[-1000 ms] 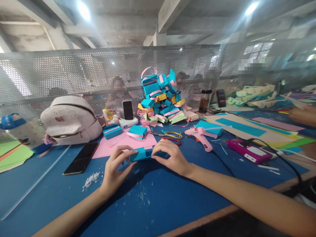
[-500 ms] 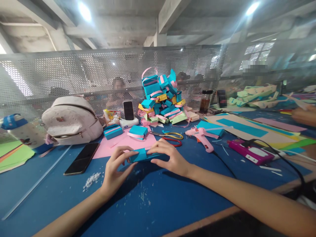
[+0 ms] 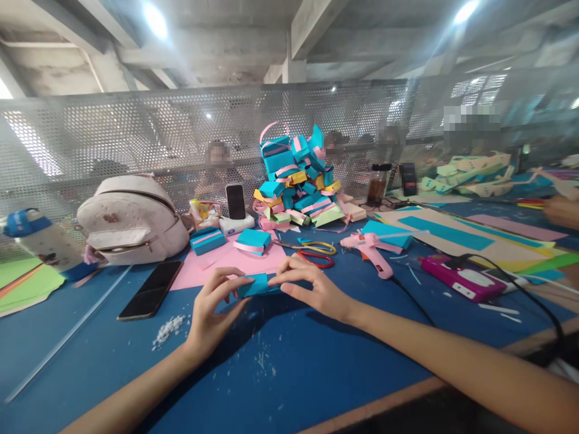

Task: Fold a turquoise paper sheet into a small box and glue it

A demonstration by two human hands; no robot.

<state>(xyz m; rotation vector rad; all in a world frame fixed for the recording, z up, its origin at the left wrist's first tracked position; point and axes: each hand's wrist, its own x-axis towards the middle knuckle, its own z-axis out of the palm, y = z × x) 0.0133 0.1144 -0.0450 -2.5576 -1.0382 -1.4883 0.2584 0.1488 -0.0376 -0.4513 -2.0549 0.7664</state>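
A small folded blue paper box [image 3: 254, 286] is between my hands, a little above the blue table. My left hand [image 3: 216, 301] grips its left end, thumb below and fingers on top. My right hand [image 3: 316, 292] pinches its right part, and the fingers cover much of that end. Just beyond lies a pink paper sheet [image 3: 194, 271] with two finished-looking blue boxes, one a blue box with a pink band [image 3: 252, 242], the other a blue box [image 3: 207, 241]. Scissors [image 3: 319, 253] with yellow and red handles rest past my right hand. A pink glue gun [image 3: 368, 248] lies to the right.
A tall pile of folded paper boxes [image 3: 298, 187] stands at the back. On the left are a phone [image 3: 151, 290], a white backpack [image 3: 133, 223] and a bottle [image 3: 47, 247]. A magenta power strip [image 3: 464, 278] with cables lies right. Another person's hand [image 3: 563, 211] shows at far right.
My right hand's fingers have shifted slightly on the box, with the thumb moving a little to the right. My left hand keeps its hold.
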